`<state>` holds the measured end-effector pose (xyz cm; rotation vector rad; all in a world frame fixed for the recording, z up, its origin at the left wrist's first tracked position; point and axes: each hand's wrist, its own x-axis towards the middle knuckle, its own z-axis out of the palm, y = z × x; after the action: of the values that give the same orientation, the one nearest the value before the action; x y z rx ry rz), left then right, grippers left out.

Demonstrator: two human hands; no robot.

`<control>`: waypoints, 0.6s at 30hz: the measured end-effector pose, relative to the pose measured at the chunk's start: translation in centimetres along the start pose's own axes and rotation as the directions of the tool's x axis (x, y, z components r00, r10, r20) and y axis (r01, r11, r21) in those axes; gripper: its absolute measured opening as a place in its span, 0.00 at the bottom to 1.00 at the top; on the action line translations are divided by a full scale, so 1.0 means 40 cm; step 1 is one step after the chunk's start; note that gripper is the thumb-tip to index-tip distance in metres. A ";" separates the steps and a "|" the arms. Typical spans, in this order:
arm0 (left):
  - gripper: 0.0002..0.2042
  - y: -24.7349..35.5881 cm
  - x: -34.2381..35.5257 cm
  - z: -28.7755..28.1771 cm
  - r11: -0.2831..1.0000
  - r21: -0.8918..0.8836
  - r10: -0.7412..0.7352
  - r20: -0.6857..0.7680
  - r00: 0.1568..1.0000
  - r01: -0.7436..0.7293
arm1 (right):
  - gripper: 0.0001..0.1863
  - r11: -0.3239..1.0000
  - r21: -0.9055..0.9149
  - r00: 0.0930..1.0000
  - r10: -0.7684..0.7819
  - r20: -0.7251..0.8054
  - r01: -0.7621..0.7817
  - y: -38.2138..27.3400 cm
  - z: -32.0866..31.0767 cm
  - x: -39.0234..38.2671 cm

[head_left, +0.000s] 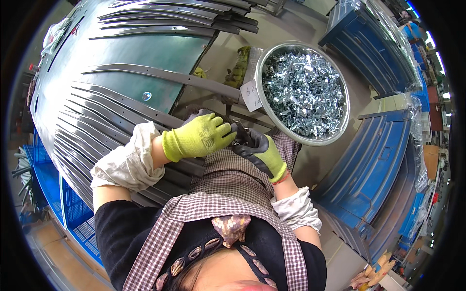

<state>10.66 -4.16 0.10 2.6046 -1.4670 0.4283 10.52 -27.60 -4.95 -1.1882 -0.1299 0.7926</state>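
Both my hands wear yellow-green gloves with dark palms and meet in front of the checked apron. My left hand (201, 136) is closed round a long dark metal strip, palm hidden. The strip's end (241, 132) shows between my two hands. My right hand (264, 154) pinches at that end with thumb and fingers. A small shiny bit shows by its fingertips, too small to name. On the left, several similar dark strips (97, 121) lie side by side on a green-topped table (145, 94), reaching toward my left arm.
A round metal tub (258, 72) full of small shiny metal clips (303, 92) stands beyond my right hand, a paper label (251, 95) at its side. More strips (170, 19) lie at the table's far end. Blue metal bins (369, 169) stand at right, blue plastic crates (80, 218) at lower left.
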 end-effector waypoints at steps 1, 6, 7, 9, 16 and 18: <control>0.16 -0.002 0.001 0.008 1.000 -0.023 -0.005 0.021 1.000 0.005 | 0.25 0.999 -0.017 0.999 -0.029 -0.025 0.029 -0.008 0.012 0.000; 0.16 -0.008 0.006 0.020 0.997 -0.059 0.054 0.055 0.997 -0.050 | 0.26 1.000 -0.001 1.000 -0.024 0.011 0.024 -0.011 0.000 -0.006; 0.16 -0.009 0.006 0.025 0.996 -0.060 0.062 0.047 0.997 -0.059 | 0.26 0.999 0.034 1.000 0.000 0.020 0.000 -0.011 -0.005 -0.006; 0.16 -0.010 0.010 0.029 0.996 -0.085 0.044 0.020 0.999 -0.042 | 0.25 0.994 0.102 0.998 0.046 0.040 -0.050 -0.010 -0.013 -0.004; 0.21 -0.051 0.004 0.065 0.991 -0.103 0.094 0.087 0.992 -0.085 | 0.24 0.997 -0.064 0.998 -0.053 -0.046 0.050 0.017 -0.024 0.014; 0.29 -0.124 0.015 0.056 0.988 -0.151 0.040 0.037 0.998 -0.034 | 0.22 0.972 -0.164 0.975 -0.188 -0.121 0.167 0.062 -0.049 0.029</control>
<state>15.61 -2.61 -1.69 2.4855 -1.5000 0.2588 11.13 -28.07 -8.22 -1.3522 -0.1845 0.5499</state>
